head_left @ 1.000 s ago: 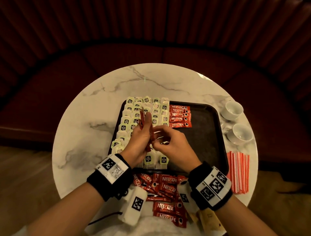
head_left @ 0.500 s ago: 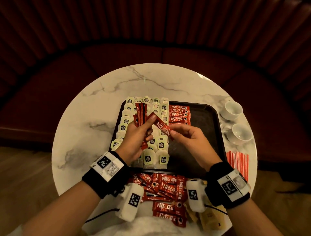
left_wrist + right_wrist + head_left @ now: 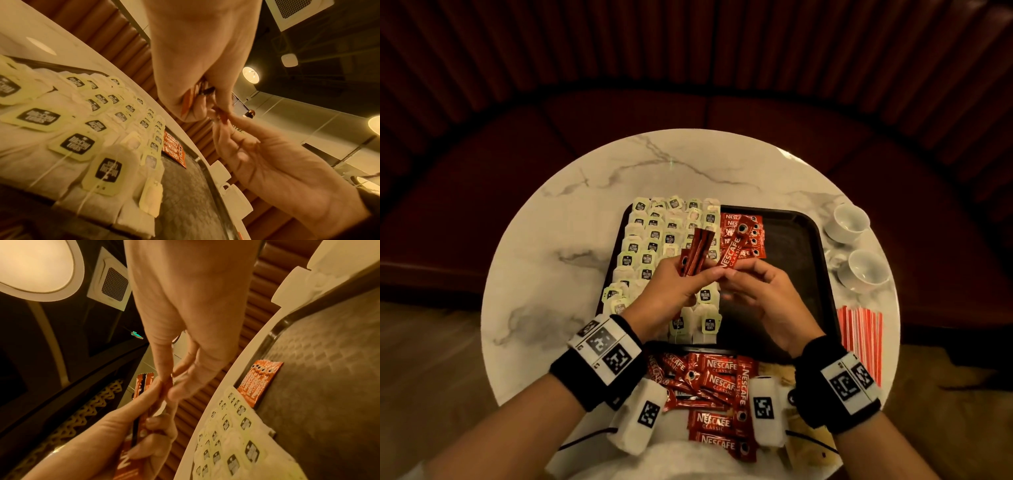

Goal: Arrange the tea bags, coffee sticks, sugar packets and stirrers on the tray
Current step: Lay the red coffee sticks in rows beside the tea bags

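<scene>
- Left hand (image 3: 671,291) is gripping a small bunch of glossy red foil coffee sticks (image 3: 697,251), thumb and curled fingers round them, centre of the head frame, above the tray.
- Right hand (image 3: 763,294) is pinching one flat red Nescafe stick (image 3: 732,253) at its lower end; stick is tilting up-right over the tray.
- Dark rectangular textured tray w/ rounded corners (image 3: 804,260) is sitting mid-frame on the round white marble table (image 3: 551,274).
- Papery tea bags w/ pale green tags (image 3: 650,240) are lying in overlapping rows on the tray's left half.
- Row of red sticks (image 3: 750,236) is lying beside them, top centre of tray.
- Loose red sticks (image 3: 709,380) are piled at bottom centre, off the tray.
- Thin red-white striped stirrers (image 3: 859,339) are lying at right, on the table.
- Two white glazed cups (image 3: 856,246) are sitting upper right.
</scene>
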A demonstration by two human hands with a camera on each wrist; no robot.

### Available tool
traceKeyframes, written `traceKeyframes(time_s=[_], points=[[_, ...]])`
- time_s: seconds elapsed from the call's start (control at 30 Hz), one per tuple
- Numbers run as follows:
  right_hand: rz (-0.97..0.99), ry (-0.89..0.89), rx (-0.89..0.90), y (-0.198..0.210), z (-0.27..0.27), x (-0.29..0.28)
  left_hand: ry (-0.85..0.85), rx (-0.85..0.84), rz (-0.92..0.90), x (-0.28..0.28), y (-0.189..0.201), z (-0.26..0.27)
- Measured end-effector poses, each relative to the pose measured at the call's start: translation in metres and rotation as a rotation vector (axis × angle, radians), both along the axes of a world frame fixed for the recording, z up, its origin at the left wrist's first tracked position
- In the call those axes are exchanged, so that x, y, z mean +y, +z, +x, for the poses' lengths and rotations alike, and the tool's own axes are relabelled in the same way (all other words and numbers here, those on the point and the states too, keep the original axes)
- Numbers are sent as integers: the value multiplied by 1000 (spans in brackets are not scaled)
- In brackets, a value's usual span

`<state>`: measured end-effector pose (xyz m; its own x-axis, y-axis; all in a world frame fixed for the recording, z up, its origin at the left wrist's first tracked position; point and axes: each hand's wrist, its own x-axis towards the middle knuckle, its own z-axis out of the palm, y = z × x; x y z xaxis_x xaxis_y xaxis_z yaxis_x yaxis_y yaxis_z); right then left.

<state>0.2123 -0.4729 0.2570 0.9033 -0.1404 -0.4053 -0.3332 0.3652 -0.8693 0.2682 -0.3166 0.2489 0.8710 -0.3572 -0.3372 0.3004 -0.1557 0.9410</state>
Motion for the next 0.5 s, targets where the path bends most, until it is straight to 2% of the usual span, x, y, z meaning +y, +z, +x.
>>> traceKeyframes(time_s=[0.17,0.23,0.37,0.5], points=[[-142,-74,-37,0,4,-24,-185,-67,147,6,0,3],[-167,-73,-24,-3,5,-35,-207,-70,168,8,-1,4],[-186,-26,17,-13,5,-50,-139,-8,153,9,-6,6],[-197,-178,88,-35,12,-70,14,73,84,11,-12,9]])
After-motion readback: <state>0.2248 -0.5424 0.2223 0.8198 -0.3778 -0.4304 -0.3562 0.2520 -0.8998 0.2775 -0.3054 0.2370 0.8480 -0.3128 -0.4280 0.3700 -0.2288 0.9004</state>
